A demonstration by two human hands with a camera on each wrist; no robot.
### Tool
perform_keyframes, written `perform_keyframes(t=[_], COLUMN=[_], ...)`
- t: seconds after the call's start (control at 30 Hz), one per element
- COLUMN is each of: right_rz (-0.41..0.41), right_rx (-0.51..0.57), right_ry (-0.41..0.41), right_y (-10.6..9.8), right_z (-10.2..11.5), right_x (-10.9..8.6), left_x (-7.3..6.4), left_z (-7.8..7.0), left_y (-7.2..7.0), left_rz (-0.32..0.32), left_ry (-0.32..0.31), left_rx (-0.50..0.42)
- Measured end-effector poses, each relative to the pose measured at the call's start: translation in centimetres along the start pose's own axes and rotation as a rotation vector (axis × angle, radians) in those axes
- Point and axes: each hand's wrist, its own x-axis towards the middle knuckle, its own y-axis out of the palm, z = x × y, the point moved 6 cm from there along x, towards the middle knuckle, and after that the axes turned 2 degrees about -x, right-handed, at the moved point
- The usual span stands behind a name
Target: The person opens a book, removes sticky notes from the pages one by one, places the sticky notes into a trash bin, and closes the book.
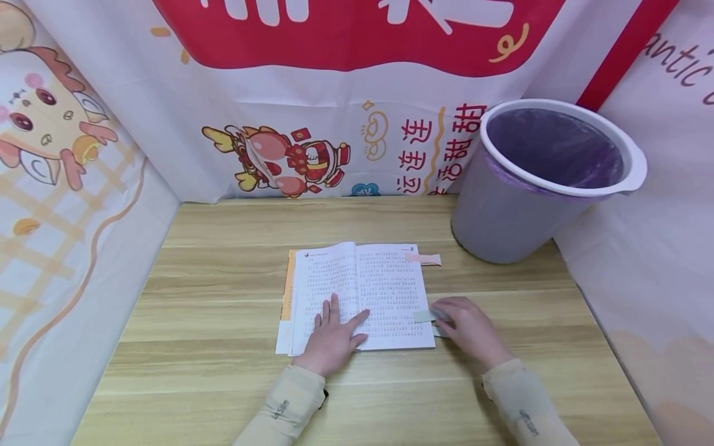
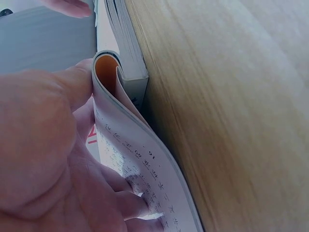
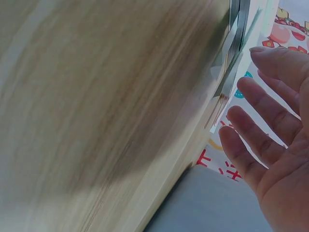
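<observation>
An open book point(image 1: 390, 291) with printed pages lies on the wooden table. My left hand point(image 1: 331, 341) rests spread over the left page and the fold. In the left wrist view its fingers lie on the curved pages point(image 2: 140, 159). Just off the book's right edge is my right hand point(image 1: 465, 325), beside a pale green paper strip point(image 1: 422, 316) that sticks out from the page. The right wrist view shows this hand point(image 3: 275, 125) with fingers loosely bent and apart, nothing between them. A second pale strip point(image 1: 440, 332) pokes out lower down, and a pink strip point(image 1: 429, 259) higher up.
A grey bin point(image 1: 502, 210) with a purple liner stands at the table's back right. Printed cloth point(image 1: 312, 87) hangs behind the table and along both sides. Wooden tabletop point(image 1: 212, 297) surrounds the book.
</observation>
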Motion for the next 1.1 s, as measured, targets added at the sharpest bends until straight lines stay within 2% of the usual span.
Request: perform_keyframes(t=[0.57,1.1], right_rz=[-0.009,-0.025], right_rx=[-0.033,-0.03], right_ry=[-0.089,-0.109], right_y=[0.8,0.9], right_z=[0.6,0.6], right_x=[0.7,0.9], left_x=[0.0,0.1], left_z=[-0.1,-0.1], left_y=[-0.1,-0.1], left_rz=[0.008,0.013], left_ry=[-0.003,-0.007], left_rx=[0.007,0.009])
